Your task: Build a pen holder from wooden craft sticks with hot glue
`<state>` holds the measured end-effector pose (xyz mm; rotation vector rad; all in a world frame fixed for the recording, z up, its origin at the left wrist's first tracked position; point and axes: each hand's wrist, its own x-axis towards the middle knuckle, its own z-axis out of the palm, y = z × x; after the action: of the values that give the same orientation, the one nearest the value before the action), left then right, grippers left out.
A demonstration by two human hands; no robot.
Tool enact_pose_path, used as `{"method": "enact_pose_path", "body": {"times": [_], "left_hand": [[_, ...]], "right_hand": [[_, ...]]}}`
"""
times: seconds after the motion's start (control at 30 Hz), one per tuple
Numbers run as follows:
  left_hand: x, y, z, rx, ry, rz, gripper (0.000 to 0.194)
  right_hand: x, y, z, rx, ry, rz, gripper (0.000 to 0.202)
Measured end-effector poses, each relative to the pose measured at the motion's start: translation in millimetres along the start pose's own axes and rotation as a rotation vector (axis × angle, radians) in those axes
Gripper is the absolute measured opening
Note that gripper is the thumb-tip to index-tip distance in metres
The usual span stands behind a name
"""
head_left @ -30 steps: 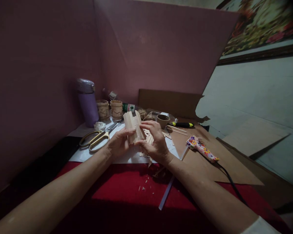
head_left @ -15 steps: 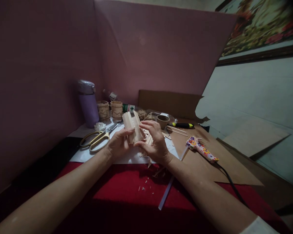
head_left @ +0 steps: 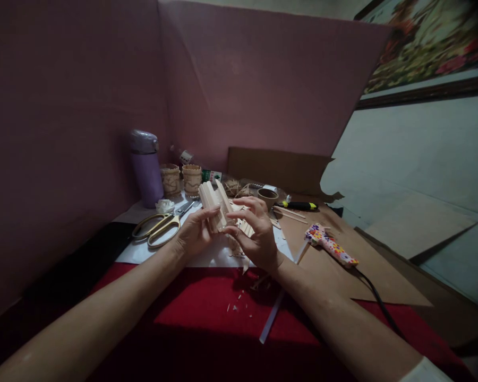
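In the head view, the purple bottle with a grey lid (head_left: 148, 178) stands at the back left, beside two tan wooden cups with wavy rims (head_left: 192, 181). In front of them, gold-handled metal scissors (head_left: 164, 231) lie on a white paper sheet (head_left: 201, 259), just beside a crumpled white wad (head_left: 164, 206). To the right, a black-and-yellow handled tool (head_left: 300, 205) and a flower-patterned glue gun (head_left: 330, 245) rest on brown cardboard (head_left: 370, 278). Pale scraps dot the red cloth (head_left: 183, 305) nearest me. My right hand partly covers the pale loose wooden sticks (head_left: 246, 228) on the paper.

Above the sheet, my left hand (head_left: 197, 229) is closed around a pale piece of side-by-side wooden sticks (head_left: 212, 200), tilted, thumb across its face. My right hand (head_left: 257, 228) is half curled, thumb and forefinger narrowly apart at its lower right edge; whether they grip it I cannot tell.
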<state>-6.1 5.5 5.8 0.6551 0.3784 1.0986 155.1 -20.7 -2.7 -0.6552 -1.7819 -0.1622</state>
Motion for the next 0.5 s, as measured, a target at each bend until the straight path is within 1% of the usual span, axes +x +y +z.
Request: {"method": "enact_pose_path", "body": {"times": [0.07,0.1,0.17,0.33,0.4,0.5], "left_hand": [[0.5,1.3,3.1,-0.007,0.078,0.064,0.034],[0.6,1.7,4.9,-0.010,0.103,0.091,0.035],[0.5,2.0,8.8,-0.006,0.121,0.125,0.035],[-0.3,-0.7,15.7,0.004,0.172,0.184,0.030],[0.4,-2.0,15.3,0.004,0.164,0.185,0.027],[2.4,-2.0,11.4,-0.008,0.137,0.155,0.024]], "right_hand": [[-0.3,-2.4,-1.6,-0.015,0.018,0.023,0.004],[-0.6,-3.6,-1.9,-0.027,0.015,0.031,0.008],[-1.5,-5.3,-0.8,-0.072,-0.022,0.028,0.015],[-4.1,-3.6,9.1,-0.287,-0.109,0.056,0.026],[-4.9,-2.5,12.4,-0.275,-0.150,0.063,0.022],[-5.8,-3.3,14.4,-0.145,-0.210,0.058,0.015]]}}
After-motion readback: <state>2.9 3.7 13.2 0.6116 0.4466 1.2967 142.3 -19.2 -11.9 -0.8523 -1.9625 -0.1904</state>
